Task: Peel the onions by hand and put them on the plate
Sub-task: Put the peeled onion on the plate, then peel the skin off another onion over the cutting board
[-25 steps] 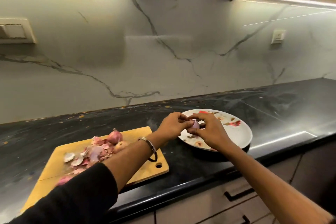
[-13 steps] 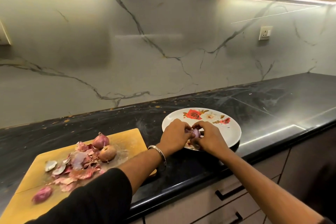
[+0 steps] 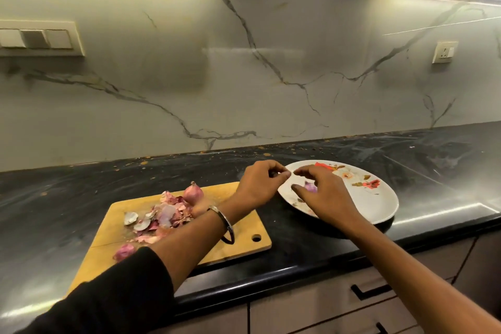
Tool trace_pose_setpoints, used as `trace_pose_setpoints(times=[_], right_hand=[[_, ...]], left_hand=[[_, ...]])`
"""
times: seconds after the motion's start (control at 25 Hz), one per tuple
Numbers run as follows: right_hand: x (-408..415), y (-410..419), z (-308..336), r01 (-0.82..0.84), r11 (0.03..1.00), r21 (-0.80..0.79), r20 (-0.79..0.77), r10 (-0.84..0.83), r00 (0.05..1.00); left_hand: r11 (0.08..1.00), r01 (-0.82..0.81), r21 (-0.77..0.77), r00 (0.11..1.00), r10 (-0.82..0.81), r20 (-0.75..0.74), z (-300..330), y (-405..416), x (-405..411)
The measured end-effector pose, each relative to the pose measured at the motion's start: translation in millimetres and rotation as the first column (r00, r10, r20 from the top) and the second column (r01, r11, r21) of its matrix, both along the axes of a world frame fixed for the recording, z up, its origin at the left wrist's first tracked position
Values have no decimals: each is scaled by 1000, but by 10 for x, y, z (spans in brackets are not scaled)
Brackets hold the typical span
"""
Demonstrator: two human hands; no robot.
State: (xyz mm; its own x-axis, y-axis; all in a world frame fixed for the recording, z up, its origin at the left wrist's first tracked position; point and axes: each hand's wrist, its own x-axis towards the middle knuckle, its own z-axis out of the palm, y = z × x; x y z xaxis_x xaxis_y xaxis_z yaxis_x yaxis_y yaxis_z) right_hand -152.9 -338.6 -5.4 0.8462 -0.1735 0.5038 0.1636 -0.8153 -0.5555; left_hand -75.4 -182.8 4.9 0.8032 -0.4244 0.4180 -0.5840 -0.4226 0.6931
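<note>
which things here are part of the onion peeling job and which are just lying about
Part of the job:
peeled onion on the plate
unpeeled onion on the cutting board
onion skins
left hand, right hand

Just lying about:
switch panel
wall socket
drawer handle

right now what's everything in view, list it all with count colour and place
peeled onion: one, purple, on the plate under the right hand
plate: one, white with flowers, on the counter
unpeeled onion: one seen, red, far side of the board
peels: a pile, pink and white, on the board
cutting board: one, yellow wood, left of the plate
counter: black
left hand: beside the plate's rim
right hand: over the plate
</note>
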Motion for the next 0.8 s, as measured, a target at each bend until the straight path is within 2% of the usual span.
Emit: trace_pose_setpoints(times=[0.16, 0.28, 0.56, 0.8], right_hand=[[160, 614, 78, -204, 978, -36, -35, 203, 979], [313, 1090, 19, -275, 961, -32, -57, 273, 960], [583, 1713, -221, -344, 939, -16, -293, 325, 899], [627, 1807, -316, -343, 939, 17, -248, 336, 909]], left_hand=[[997, -73, 11, 997, 73, -2, 49, 742, 34], [988, -155, 16, 988, 155, -8, -5, 1242, 40], [990, -134, 47, 990, 136, -48, -200, 1836, 79], [998, -66, 0, 997, 66, -49, -364, 1966, 58]])
